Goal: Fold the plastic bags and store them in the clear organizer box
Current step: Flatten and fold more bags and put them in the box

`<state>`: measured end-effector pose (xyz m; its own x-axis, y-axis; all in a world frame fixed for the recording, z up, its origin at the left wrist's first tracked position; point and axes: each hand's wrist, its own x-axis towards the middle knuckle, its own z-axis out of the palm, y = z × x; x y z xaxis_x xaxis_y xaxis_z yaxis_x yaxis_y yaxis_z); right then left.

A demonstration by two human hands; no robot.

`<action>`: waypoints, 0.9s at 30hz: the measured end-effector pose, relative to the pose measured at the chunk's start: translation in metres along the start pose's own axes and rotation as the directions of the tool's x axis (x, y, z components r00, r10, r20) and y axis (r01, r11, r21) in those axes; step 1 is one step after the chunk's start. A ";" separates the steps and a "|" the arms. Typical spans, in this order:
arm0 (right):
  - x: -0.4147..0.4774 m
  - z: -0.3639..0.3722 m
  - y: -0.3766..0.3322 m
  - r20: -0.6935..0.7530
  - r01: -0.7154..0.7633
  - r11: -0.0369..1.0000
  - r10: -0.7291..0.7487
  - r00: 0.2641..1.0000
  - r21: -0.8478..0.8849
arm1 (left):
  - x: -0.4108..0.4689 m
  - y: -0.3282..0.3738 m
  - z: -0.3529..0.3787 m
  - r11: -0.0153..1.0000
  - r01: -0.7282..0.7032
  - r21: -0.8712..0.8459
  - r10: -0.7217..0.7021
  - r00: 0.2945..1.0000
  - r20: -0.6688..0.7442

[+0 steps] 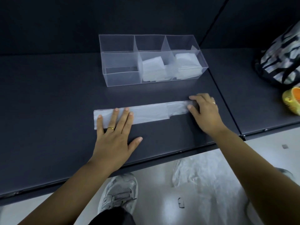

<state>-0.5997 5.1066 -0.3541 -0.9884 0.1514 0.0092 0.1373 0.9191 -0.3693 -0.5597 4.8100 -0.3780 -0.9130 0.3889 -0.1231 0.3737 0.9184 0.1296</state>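
A clear plastic bag, folded into a long narrow strip, lies flat across the dark table. My left hand presses its left end with straight, spread fingers. My right hand holds the strip's right end, thumb and fingers curled round the edge. Behind the strip stands the clear organizer box with three compartments. Folded bags fill the middle one and more folded bags fill the right one. The left compartment holds nothing.
A patterned backpack and a yellow-orange object sit on the adjoining table at the right. Loose plastic bags lie on the floor below the table edge, beside my grey shoe.
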 end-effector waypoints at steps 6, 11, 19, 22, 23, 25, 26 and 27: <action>0.016 -0.002 -0.002 0.076 -0.042 0.999 0.039 0.996 0.034 | 0.000 -0.004 -0.002 0.999 -0.027 -0.026 0.027 1.000 0.007; -0.014 -0.029 0.002 0.171 -0.253 0.874 0.198 0.965 0.415 | 0.013 -0.029 -0.005 0.982 -0.163 -0.095 0.161 0.987 -0.026; -0.101 -0.056 -0.017 0.558 -0.654 0.402 0.340 0.757 0.642 | 0.017 0.023 -0.029 0.843 -0.365 -0.395 0.306 0.929 -0.206; -0.111 -0.071 -0.044 0.606 -0.643 0.339 0.221 0.764 0.687 | 0.000 0.079 -0.028 0.755 -0.414 -0.509 0.388 0.907 -0.163; -0.112 -0.076 -0.054 0.603 -0.618 0.344 0.162 0.781 0.707 | -0.004 0.091 -0.028 0.727 -0.405 -0.554 0.375 0.911 -0.174; -0.109 -0.085 -0.071 0.563 -0.529 0.411 0.043 0.825 0.743 | -0.007 0.101 -0.034 0.596 -0.331 -0.732 0.260 0.942 -0.214; -0.104 -0.088 -0.077 0.516 -0.464 0.441 0.003 0.857 0.768 | -0.006 0.100 -0.040 0.500 -0.269 -0.823 0.181 0.962 -0.204; -0.097 -0.090 -0.079 0.441 -0.390 0.459 -0.003 0.898 0.798 | -0.004 0.095 -0.045 0.392 -0.200 -0.898 0.104 0.979 -0.172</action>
<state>-0.5090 5.0519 -0.2423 -0.9160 -0.0272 -0.4002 0.3975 0.0730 -0.9147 -0.5276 4.8927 -0.3205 -0.8835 0.4642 0.0626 0.1819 0.2171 0.9591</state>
